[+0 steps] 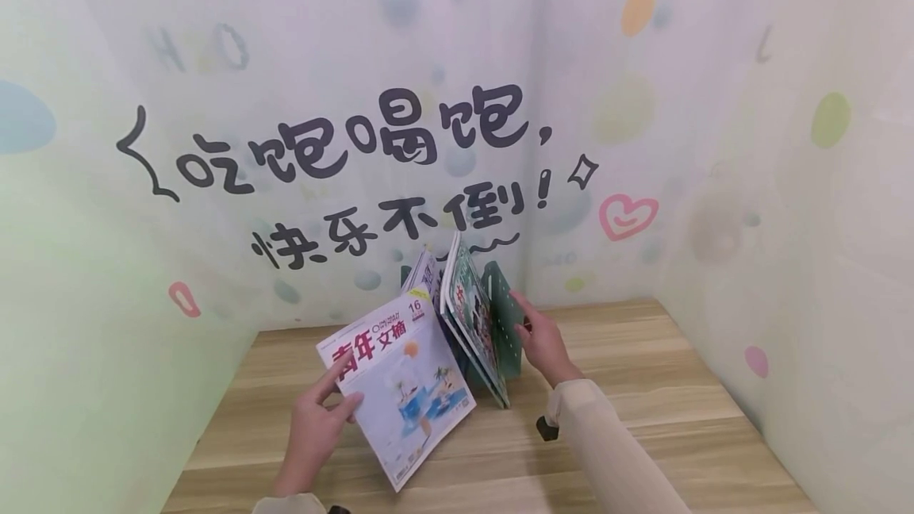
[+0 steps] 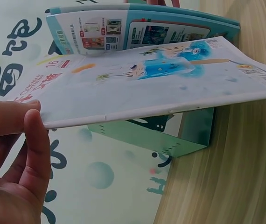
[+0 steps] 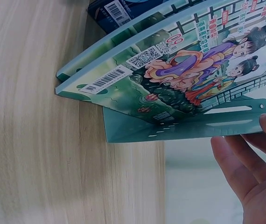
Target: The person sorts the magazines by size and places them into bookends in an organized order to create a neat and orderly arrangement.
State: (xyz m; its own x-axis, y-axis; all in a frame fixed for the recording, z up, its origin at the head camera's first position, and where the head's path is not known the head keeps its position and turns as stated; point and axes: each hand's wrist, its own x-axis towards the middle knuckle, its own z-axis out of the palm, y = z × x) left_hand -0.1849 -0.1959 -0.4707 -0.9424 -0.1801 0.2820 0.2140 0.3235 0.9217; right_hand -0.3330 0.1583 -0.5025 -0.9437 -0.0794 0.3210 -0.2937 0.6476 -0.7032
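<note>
My left hand [image 1: 316, 428] pinches the left edge of a white magazine [image 1: 421, 379] between thumb and fingers. The magazine is tilted, with a blue beach picture and red title on its cover. My right hand [image 1: 546, 347] grips the right side plate of a green book holder [image 1: 508, 327], thumb on one face and fingers on the other. Inside the holder lean illustrated magazines [image 3: 207, 65] with a green cover, their lower corners jutting out toward me. Another magazine [image 1: 426, 270] stands behind the white one. In the left wrist view the holder's other side plate [image 2: 142, 137] shows below the white magazine.
The holder stands on a wood-grain table [image 1: 621, 435] near the back corner. Printed wall sheets [image 1: 343, 46] with black lettering and coloured shapes rise behind and at both sides. A dark blue item with a barcode [image 3: 116, 11] shows beside the green-covered magazines.
</note>
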